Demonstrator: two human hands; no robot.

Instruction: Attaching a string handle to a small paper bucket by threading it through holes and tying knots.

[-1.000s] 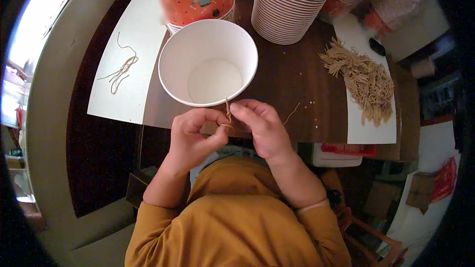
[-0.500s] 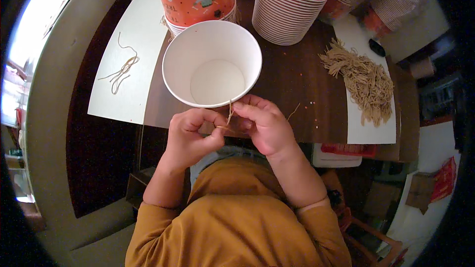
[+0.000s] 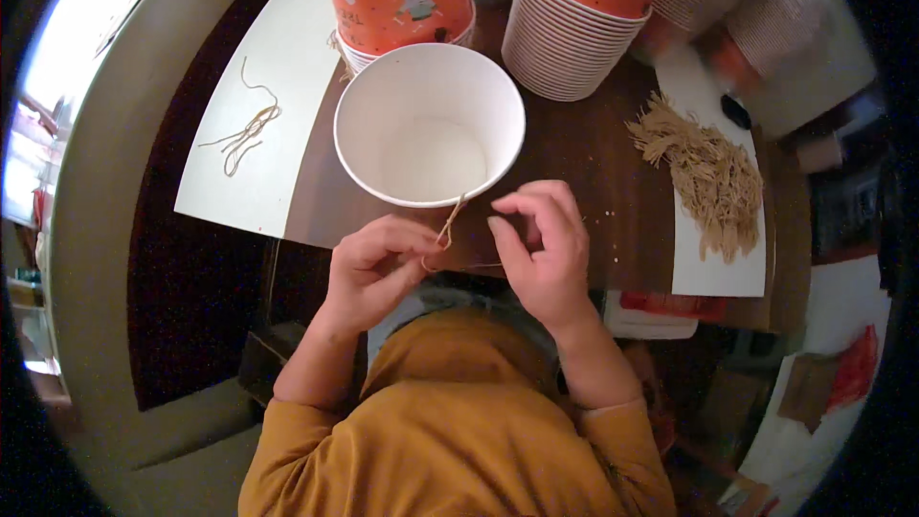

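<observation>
A white paper bucket (image 3: 431, 134) stands tilted before me, its open mouth facing up and its inside bare. From its near rim hangs a piece of tan twine (image 3: 447, 230) with a loop in it. My left hand (image 3: 378, 263) pinches this twine between thumb and fingertips, just below the rim. To the right of the twine, my right hand (image 3: 548, 254) is raised with thumb and forefinger apart, nothing seen between them. A thin strand runs from the left fingertips toward the right palm; whether it touches that hand I cannot tell.
Behind the bucket stand an orange printed bucket stack (image 3: 402, 5) and a taller nested stack (image 3: 574, 33). Loose twine (image 3: 249, 129) lies on a white board at left. A twine bundle (image 3: 713, 182) rests on another board at right, near a small black object (image 3: 735, 112).
My right hand has let go of the twine at the rim and moved right, its fingers parting. My left hand still holds the twine. The view has shifted slightly.
</observation>
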